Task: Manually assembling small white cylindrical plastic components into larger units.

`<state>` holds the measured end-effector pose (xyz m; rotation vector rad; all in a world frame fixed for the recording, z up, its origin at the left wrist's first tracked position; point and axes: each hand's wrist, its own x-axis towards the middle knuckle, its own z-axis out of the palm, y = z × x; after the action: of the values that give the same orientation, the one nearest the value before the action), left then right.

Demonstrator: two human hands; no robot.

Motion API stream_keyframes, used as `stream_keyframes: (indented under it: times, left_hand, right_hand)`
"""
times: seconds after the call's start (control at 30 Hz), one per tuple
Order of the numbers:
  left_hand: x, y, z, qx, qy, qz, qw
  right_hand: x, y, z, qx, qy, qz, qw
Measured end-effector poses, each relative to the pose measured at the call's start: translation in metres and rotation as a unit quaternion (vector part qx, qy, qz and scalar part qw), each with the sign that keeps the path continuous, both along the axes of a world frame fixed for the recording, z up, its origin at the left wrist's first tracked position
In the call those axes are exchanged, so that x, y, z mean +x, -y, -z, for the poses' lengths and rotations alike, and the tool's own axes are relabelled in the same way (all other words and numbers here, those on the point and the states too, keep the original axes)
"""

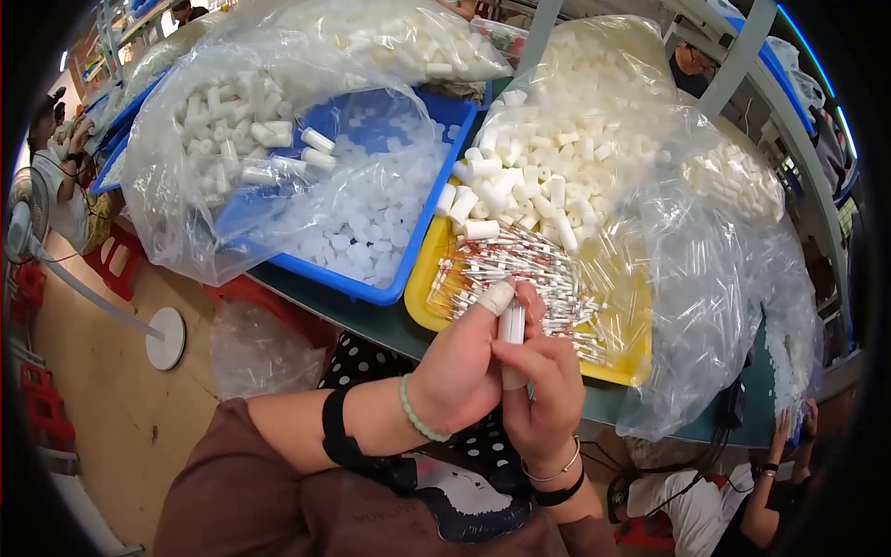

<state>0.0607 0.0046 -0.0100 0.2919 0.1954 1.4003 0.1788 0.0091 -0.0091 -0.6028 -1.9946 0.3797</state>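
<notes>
Both of my hands meet over the front of a yellow tray (620, 373), holding a small white plastic cylinder (511, 327) upright between them. My left hand (461, 357), its thumb wrapped in pale tape, grips the upper part from the left. From the right, the thumb and fingers of my right hand (545, 379) pinch the lower part. Just beyond the fingertips lies a pile of slender white pieces with reddish wires (529, 265). White foam-like tubes (534, 190) are heaped behind that pile, spilling from a clear bag.
To the left a blue tray (371, 295) holds translucent white discs (357, 243) and a clear bag of white cylinders (227, 130). Clear plastic (691, 297) drapes over the tray's right side. A white fan stand (165, 336) is at left; a co-worker's arms (770, 483) show lower right.
</notes>
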Motion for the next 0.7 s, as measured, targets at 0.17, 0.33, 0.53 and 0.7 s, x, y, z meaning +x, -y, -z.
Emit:
stream_keyframes:
  times: [0.17, 0.33, 0.53, 0.7]
  left_hand:
    - [-0.012, -0.007, 0.01, -0.023, 0.066, 0.041, 0.997]
    - [-0.005, -0.008, 0.0, -0.105, 0.001, -0.011, 0.994]
    - [0.002, 0.005, 0.0, 0.006, -0.021, 0.004, 1.0]
    - [-0.008, 0.005, -0.012, -0.058, -0.121, 0.006, 0.991]
  right_hand:
    - [0.011, -0.01, 0.002, -0.277, -0.105, -0.099, 0.95]
    - [0.001, -0.01, 0.011, -0.263, -0.148, -0.085, 0.95]
    - [0.008, -0.003, 0.012, -0.151, -0.083, -0.048, 0.984]
    - [0.006, -0.006, -0.002, -0.02, -0.01, -0.041, 0.999]
